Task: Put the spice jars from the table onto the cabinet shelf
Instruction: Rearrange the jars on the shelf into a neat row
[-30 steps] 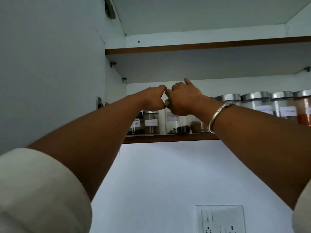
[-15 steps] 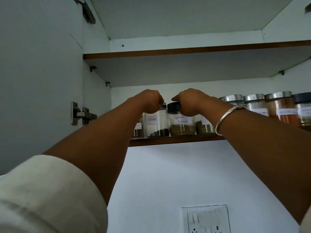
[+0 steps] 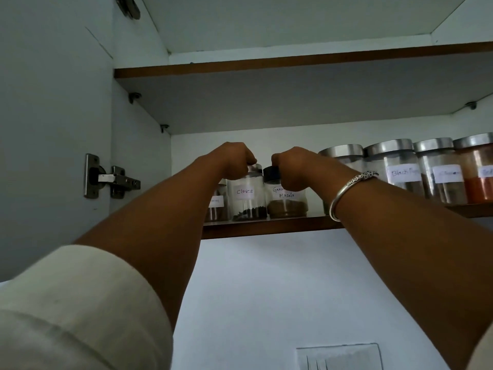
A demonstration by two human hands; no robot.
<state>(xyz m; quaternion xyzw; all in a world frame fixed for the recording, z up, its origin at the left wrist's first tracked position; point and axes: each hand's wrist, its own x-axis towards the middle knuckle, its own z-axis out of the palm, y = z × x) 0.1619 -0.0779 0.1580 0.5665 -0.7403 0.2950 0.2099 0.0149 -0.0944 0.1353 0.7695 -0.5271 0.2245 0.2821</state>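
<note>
**A:** What's different from a second ago?

**B:** Nearest first. Cream sleeve (image 3: 80, 303) low left, both forearms raised, reaching up and away. A second ago the two hands sat knuckle to knuckle over the jars. Now they are parted, one jar each.

**A:** Holds?

**B:** The left hand (image 3: 234, 160) has its fingers curled down over the steel lid of the Cloves jar (image 3: 248, 198). The right hand (image 3: 296, 169), bangle (image 3: 346, 190) at the wrist, is wrapped round the black lid of the Garam Masala jar (image 3: 286, 202) and covers part of its label. Fingertips lie on the far side, so I can't tell how firm either hold is.

**A:** Where do the jars stand?

**B:** Both are upright on the cabinet shelf (image 3: 266, 228), just behind its front edge, side by side and touching or nearly so. A third small jar (image 3: 217, 204) stands just left of Cloves, half hidden by the left wrist.

**A:** What does that mean for the task?

**B:** My reading is that these two are placed, since the bases look flat on the board. Letting go and drawing back should be all that's left for this pair. The table is out of view, so I can't count what remains.

**A:** Further back?

**B:** A row of steel-lidded jars (image 3: 394, 172) runs along the shelf to the right. The upper shelf (image 3: 293, 62) is above.
</note>
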